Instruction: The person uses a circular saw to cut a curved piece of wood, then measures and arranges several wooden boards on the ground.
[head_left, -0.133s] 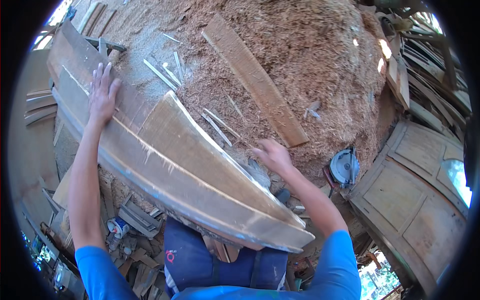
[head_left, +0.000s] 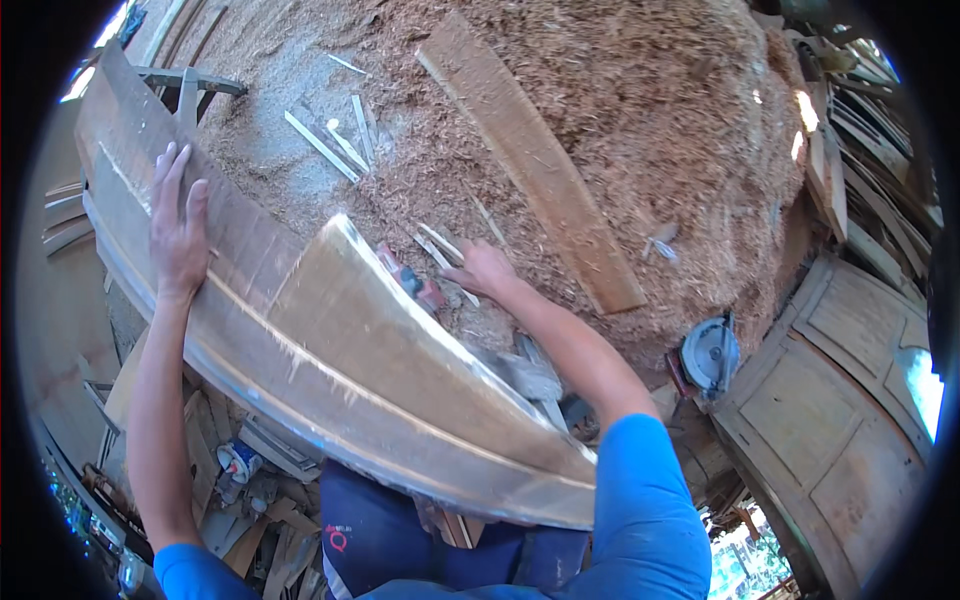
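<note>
A large curved wooden panel (head_left: 350, 330), brown with a pale raw upper edge, lies tilted across my lap. My left hand (head_left: 180, 240) rests flat on its left part, with fingers apart and thumb out. Beyond the panel's upper edge, my right hand (head_left: 485, 270) reaches over the shavings with fingers stretched leftward and nothing visibly held. The fingertips are at thin wood strips (head_left: 440, 245), but whether they touch is unclear. Just left of them is a red and dark tool (head_left: 412, 280), partly hidden behind the panel; its kind is not clear.
A long plank (head_left: 535, 165) lies on the heap of shavings (head_left: 660, 130). At right are a circular saw (head_left: 710, 352) and a panelled wooden door (head_left: 810, 440). Stacked boards (head_left: 880, 190) stand far right. Offcuts and a white-and-blue container (head_left: 238, 460) are at lower left.
My right hand has moved left and farther out, toward the thin strips. The panel's pale edge sits lower, and the red tool now shows behind it. My left hand stays on the panel.
</note>
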